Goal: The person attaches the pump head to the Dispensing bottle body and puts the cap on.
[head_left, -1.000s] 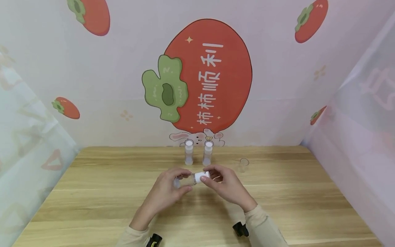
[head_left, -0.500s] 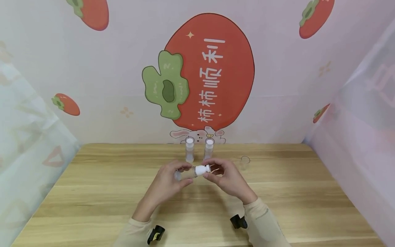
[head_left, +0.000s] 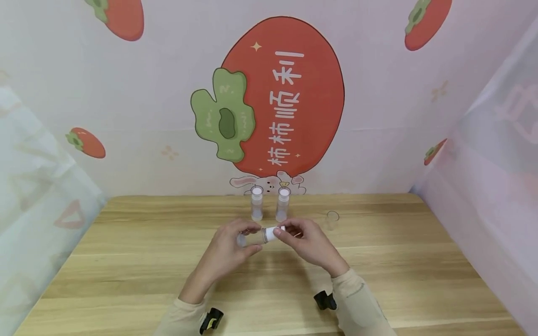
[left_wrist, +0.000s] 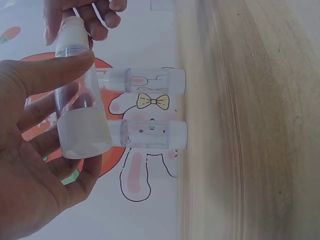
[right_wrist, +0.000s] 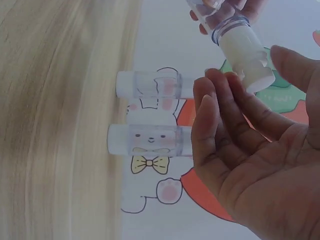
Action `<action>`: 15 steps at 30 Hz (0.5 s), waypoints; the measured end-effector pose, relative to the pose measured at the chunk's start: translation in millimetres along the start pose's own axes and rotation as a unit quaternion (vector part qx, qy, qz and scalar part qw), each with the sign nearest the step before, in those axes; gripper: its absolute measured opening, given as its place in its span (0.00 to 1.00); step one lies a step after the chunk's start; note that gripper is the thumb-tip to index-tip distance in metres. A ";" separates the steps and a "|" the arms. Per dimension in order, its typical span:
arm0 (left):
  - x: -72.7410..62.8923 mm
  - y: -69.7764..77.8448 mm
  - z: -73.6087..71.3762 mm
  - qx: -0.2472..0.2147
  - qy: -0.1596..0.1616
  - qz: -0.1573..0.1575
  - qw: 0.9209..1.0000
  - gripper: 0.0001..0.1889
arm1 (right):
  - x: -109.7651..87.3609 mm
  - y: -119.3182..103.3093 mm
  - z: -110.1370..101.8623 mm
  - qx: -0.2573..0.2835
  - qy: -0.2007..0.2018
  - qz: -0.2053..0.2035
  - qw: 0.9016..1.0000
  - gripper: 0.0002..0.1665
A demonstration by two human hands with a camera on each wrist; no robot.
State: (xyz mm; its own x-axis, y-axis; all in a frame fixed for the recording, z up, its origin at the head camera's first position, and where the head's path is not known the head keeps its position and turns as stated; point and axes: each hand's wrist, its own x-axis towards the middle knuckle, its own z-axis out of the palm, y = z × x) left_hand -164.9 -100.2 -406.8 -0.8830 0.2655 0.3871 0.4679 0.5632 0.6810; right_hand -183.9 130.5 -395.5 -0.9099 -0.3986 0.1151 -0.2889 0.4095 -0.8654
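Observation:
My left hand [head_left: 231,245] grips a clear airless pump bottle [left_wrist: 82,95] around its transparent body, thumb on one side and fingers behind. The bottle lies tilted nearly sideways above the table, its white base toward the left. My right hand [head_left: 308,245] is at the white pump end [right_wrist: 242,50], fingers curled around it and thumb over the collar in the head view. In the right wrist view that thumb looks very near the white part; contact there is hard to tell. Part of the pump end is hidden by the right hand in the head view.
Two similar bottles, a left one [head_left: 257,205] and a right one [head_left: 283,205], stand upright at the back of the wooden table [head_left: 147,261]. A clear cap [head_left: 332,221] stands to their right. Behind is a printed backdrop [head_left: 168,84].
My right thumb came off the white collar half a second ago and is over it again now. The left hand keeps its grip on the bottle. The view has shifted slightly.

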 end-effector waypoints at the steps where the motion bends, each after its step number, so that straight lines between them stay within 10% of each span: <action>1: -0.3 0.1 -0.5 0.000 0.000 -0.001 1.000 0.20 | -0.5 0.0 -0.7 0.001 0.001 -0.003 1.000 0.16; 15: -2.6 -0.3 -2.9 -0.001 -0.012 0.008 1.000 0.20 | -1.4 -2.8 2.2 -0.006 -0.002 -0.044 0.999 0.10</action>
State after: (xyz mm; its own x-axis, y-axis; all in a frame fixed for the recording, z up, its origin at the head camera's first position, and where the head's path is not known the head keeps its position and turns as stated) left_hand -162.7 -103.3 -406.3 -0.8764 0.2927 0.3824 0.4813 0.5579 0.6761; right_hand -181.2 128.1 -394.3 -0.8796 -0.4365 0.1894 -0.3718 0.3820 -0.8461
